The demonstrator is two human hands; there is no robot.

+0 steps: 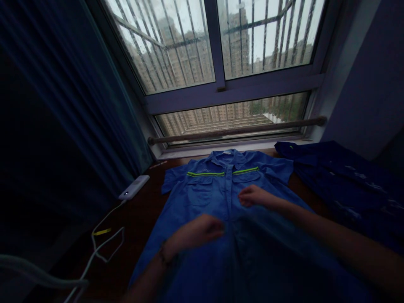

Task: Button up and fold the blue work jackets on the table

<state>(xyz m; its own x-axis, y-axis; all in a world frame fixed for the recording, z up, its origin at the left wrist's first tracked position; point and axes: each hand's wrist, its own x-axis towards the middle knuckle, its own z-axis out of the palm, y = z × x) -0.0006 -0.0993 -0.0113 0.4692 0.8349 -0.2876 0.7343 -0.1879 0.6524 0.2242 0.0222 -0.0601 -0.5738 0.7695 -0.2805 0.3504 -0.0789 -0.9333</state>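
Observation:
A blue work shirt (202, 198) with yellow-green stripes across the chest lies spread face up on a dark wooden surface, collar toward the window. My left hand (202, 231) rests on the shirt's middle front, fingers curled, blurred by motion. My right hand (252, 195) lies on the placket just below the right chest pocket, fingers bent and pressed to the cloth. Whether either hand pinches a button or the fabric is unclear.
A dark blue garment (341, 176) lies heaped at the right. A white power bank (134, 187) with a white cable (104, 240) sits left of the shirt. A dark curtain (78, 105) hangs at the left; a barred window (221, 63) is ahead.

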